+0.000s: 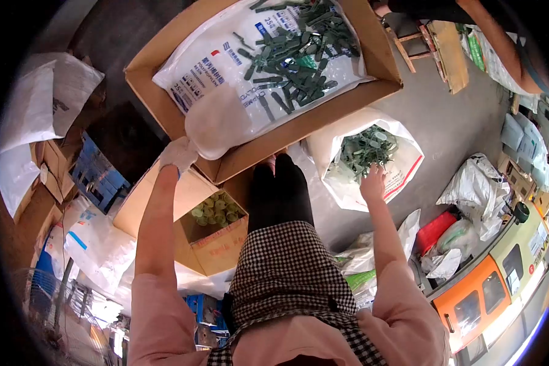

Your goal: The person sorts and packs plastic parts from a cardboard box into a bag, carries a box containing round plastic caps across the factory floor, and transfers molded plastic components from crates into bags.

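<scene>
My left hand (179, 154), in a pale glove, rests at the near left corner of a large cardboard box (299, 129). What its fingers grip there is hard to make out. Inside the box a white printed sack (210, 73) lies flat with many dark green plastic pieces (299, 64) spread over it, and a pale translucent scoop-like object (216, 122) is near my left hand. My bare right hand (373, 181) reaches over the near edge of an open white sack (354, 192) filled with similar green pieces (369, 148). Its fingertips touch or nearly touch them.
A smaller cardboard box (222, 247) with yellowish round parts stands by my legs. At the left are a blue crate (97, 171) and white bags (100, 244). An orange and cream machine (470, 302), a red bag (434, 230) and another person's arm (500, 46) are at the right.
</scene>
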Tool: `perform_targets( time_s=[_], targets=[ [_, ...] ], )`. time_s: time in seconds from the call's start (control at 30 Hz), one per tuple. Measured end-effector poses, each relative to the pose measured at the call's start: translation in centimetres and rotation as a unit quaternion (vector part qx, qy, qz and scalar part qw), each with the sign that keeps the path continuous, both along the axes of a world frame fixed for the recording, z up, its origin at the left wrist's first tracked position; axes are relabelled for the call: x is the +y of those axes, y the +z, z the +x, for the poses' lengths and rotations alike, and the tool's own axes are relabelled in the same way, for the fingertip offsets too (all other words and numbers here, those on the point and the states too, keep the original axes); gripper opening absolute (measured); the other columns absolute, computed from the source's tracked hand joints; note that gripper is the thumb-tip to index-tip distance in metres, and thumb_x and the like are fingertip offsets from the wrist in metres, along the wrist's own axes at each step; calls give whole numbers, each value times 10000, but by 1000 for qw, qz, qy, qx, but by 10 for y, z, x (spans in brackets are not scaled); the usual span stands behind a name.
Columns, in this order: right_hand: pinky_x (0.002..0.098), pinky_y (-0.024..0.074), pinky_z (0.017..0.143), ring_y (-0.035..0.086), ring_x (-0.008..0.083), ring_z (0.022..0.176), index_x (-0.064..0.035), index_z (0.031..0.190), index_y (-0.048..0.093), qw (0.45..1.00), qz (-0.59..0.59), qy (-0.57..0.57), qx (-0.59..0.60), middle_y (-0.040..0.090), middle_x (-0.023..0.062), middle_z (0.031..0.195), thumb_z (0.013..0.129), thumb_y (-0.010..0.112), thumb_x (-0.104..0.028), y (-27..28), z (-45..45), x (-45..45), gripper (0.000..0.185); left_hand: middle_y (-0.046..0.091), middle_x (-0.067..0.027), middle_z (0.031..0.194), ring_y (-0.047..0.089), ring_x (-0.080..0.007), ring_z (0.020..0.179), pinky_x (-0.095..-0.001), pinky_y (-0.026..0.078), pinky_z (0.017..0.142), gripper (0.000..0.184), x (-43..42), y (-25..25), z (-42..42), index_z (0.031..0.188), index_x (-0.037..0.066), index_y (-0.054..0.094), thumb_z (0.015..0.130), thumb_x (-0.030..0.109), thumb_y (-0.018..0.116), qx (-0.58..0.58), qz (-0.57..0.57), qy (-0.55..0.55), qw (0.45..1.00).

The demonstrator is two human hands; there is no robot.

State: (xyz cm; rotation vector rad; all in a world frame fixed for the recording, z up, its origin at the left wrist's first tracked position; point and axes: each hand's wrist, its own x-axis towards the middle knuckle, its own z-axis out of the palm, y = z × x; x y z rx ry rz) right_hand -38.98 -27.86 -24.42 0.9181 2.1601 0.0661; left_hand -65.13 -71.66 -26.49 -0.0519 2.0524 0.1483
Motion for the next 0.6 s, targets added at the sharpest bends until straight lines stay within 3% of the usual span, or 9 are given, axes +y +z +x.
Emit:
perform_targets(
  time_s=[0.07, 0.17, 0.23, 0.3, 0.4, 0.43, 0.5, 0.53, 0.6],
  targets=[
    [420, 413, 928, 457, 336, 1119, -12, 1177, 512, 980, -78, 34, 181, 454, 167, 1206, 801, 598, -77, 10, -26, -7, 391, 631, -186, 986, 580, -368, 957, -418, 465, 809, 362, 0, -1, -1, 1013, 75, 598, 819, 365, 507, -23, 18, -43, 999],
    [409, 450, 858, 515, 335, 1015, -37, 1101, 559, 919, -111, 116, 359, 538, 159, 1037, 785, 592, -64, 21, -92, -17, 319, 633, -188, 993, 579, -375, 960, -429, 460, 811, 353, 10, -9, 14, 1003, 86, 609, 790, 359, 541, -1, 11, -26, 1000],
    [405, 465, 830, 534, 349, 974, -36, 1060, 554, 893, -162, 109, 405, 549, 158, 1016, 786, 602, -87, 10, -136, -22, 283, 635, -184, 994, 582, -370, 960, -433, 460, 807, 353, 18, -15, 24, 992, 80, 613, 776, 355, 559, 32, 15, -26, 999],
    [428, 456, 869, 515, 370, 1034, -30, 1121, 517, 919, -195, 94, 329, 543, 175, 1094, 802, 604, -137, -16, -178, -20, 348, 639, -179, 983, 590, -361, 961, -433, 461, 815, 355, 31, -23, 26, 991, 79, 612, 749, 336, 578, -40, 26, 34, 998],
    [470, 430, 907, 487, 409, 1095, -74, 1276, 418, 931, -212, 72, 289, 465, 216, 1222, 826, 603, -201, -104, -226, 5, 503, 642, -166, 997, 590, -359, 965, -400, 470, 803, 400, 49, -55, 41, 1037, 71, 600, 725, 321, 586, -173, 97, 230, 953],
    [478, 422, 919, 476, 425, 1112, -90, 1321, 376, 939, -204, 56, 270, 430, 229, 1263, 829, 608, -228, -133, -244, 15, 560, 642, -166, 997, 590, -359, 965, -400, 470, 803, 400, 59, -65, 46, 1037, 71, 600, 725, 321, 586, -176, 95, 235, 951],
    [503, 382, 975, 435, 474, 1157, -161, 1392, 274, 951, -198, 30, 233, 352, 244, 1345, 847, 586, -316, -179, -283, 40, 647, 640, -163, 999, 598, -340, 937, -407, 472, 776, 379, 80, -95, 57, 1011, 66, 605, 738, 329, 590, -59, 99, 112, 987],
    [519, 372, 980, 425, 480, 1169, -178, 1404, 253, 954, -181, 22, 238, 339, 243, 1358, 855, 574, -342, -197, -299, 51, 657, 640, -163, 999, 598, -340, 937, -407, 472, 776, 379, 93, -110, 62, 1011, 66, 605, 738, 329, 590, -64, 98, 118, 986],
    [541, 354, 991, 396, 492, 1196, -216, 1433, 187, 969, -138, 14, 206, 286, 246, 1400, 872, 525, -433, -225, -335, 73, 690, 634, -101, 762, 588, -202, 662, -337, 470, 619, 359, 125, -140, 65, 1055, 38, 584, 753, 231, 612, 4, 169, 152, 974]
  ],
)
